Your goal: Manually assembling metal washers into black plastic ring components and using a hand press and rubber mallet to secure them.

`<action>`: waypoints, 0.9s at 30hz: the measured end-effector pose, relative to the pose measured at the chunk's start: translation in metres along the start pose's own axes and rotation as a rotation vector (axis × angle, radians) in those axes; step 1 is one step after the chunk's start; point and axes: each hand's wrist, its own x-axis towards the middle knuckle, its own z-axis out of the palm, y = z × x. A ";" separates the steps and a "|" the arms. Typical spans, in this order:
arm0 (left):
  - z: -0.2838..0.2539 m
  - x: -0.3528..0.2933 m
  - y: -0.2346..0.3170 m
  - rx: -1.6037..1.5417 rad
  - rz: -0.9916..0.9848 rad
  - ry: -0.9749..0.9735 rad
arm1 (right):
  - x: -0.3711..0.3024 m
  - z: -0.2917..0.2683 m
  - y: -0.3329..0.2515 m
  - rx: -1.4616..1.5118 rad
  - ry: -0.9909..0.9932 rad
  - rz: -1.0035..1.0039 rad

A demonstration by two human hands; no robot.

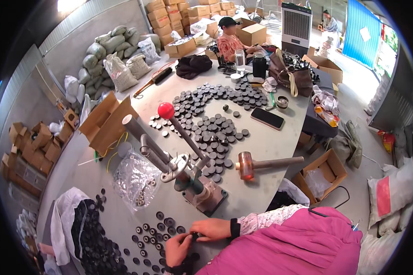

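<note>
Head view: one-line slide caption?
Both hands pinch a small black round part beside a red-knobbed hand press on a grey table.

Two hands, the left hand (176, 249) and the right hand (212, 228), meet over one small black disc (193, 237). One hand press (188, 176) with one red knob (166, 110), one mallet (261, 164), one phone (267, 118), one clear bag of rings (135, 179), and one brown handbag (291, 73). Roughly twenty ringed discs (158, 229) near the hands; the dark discs (215, 119) beyond the press are too many to count, well over a hundred
</note>
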 end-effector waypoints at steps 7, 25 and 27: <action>-0.068 0.080 0.008 0.279 0.221 0.303 | 0.058 0.016 0.000 -0.169 -0.185 0.019; -0.169 0.325 -0.192 0.794 0.227 0.095 | 0.080 0.024 0.042 0.429 -0.081 0.022; -0.166 0.339 -0.190 0.794 0.242 0.087 | 0.079 0.026 0.046 0.407 -0.060 0.008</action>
